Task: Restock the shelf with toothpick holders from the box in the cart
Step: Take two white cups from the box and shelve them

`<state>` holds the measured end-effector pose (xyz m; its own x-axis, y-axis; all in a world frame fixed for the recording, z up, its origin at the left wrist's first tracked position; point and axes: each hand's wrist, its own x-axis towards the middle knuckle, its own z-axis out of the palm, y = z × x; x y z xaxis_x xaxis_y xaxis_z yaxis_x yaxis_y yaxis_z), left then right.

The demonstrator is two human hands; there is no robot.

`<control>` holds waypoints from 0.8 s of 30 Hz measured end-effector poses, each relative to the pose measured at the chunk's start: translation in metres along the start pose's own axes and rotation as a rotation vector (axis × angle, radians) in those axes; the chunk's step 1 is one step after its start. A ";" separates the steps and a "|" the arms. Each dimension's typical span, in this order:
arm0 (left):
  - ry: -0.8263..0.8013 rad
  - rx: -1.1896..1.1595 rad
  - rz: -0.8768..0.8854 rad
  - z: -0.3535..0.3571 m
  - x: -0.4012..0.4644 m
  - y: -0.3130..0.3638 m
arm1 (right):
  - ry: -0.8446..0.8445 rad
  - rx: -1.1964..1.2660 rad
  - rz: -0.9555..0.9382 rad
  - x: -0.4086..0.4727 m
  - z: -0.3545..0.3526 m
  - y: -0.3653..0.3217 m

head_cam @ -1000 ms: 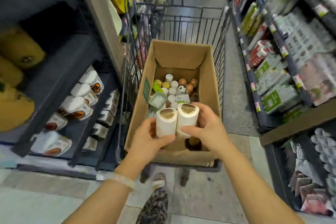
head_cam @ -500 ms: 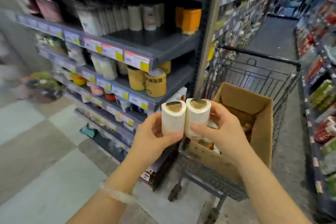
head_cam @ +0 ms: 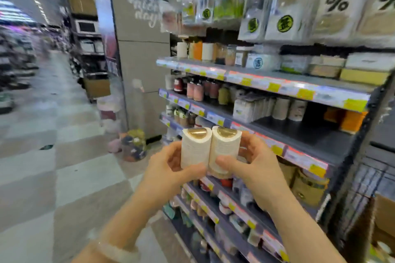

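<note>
**Two holders in hand, in front of the shelf**

While both hands are raised in front of the shelving, each one has a white toothpick holder in its grip. The left holder (head_cam: 195,148) sits in the left hand (head_cam: 168,168), thumb curled across its lower front, fingers wrapped behind. The right holder (head_cam: 224,149) sits in the right hand (head_cam: 254,168), thumb pressed on its lower front, fingers curled round the far side. Both grips are closed tight on the cylinders. The holders are upright, side by side, walls touching, gold-coloured caps on top. Neither rests on anything; they are held in the air just in front of the front edge of the middle shelf (head_cam: 299,134).

That shelf has a bare dark stretch toward its right end, with white cylindrical containers (head_cam: 280,109) standing near its back edge and an orange box (head_cam: 352,120) at the right. Price tags (head_cam: 275,147) run along its front edge. The shelf above carries jars and flat boxes; hanging packets (head_cam: 284,19) fill the top. Lower shelves hold small jars, blurred. A pale bracelet (head_cam: 119,252) is on the left wrist. The cardboard box (head_cam: 384,220) shows at the lower right corner of the view, with cart wire (head_cam: 363,194) just beside it. Tiled aisle floor (head_cam: 64,156) runs off to the left.
</note>
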<state>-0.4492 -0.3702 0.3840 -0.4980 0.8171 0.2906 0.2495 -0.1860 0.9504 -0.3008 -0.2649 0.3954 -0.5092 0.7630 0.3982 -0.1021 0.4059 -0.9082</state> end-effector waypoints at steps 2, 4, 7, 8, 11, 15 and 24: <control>0.014 0.021 0.022 -0.031 0.018 0.004 | -0.002 0.026 -0.021 0.020 0.027 -0.008; 0.017 0.029 0.037 -0.056 0.037 0.008 | -0.009 0.039 -0.039 0.038 0.048 -0.015; -0.011 0.037 0.056 -0.082 0.067 0.012 | -0.002 0.024 -0.050 0.068 0.071 -0.023; -0.023 0.033 0.061 -0.087 0.077 0.013 | 0.007 0.010 -0.054 0.078 0.076 -0.024; -0.064 0.016 0.075 -0.099 0.113 0.016 | 0.036 -0.037 -0.070 0.112 0.085 -0.029; -0.101 -0.016 0.103 -0.103 0.170 0.015 | 0.057 -0.061 -0.096 0.162 0.087 -0.031; -0.182 -0.044 0.208 -0.097 0.320 0.024 | 0.147 -0.093 -0.174 0.294 0.076 -0.030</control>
<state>-0.6830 -0.1662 0.5101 -0.2815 0.8426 0.4592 0.2923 -0.3805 0.8774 -0.5124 -0.0908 0.5299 -0.3606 0.7393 0.5686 -0.0948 0.5774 -0.8109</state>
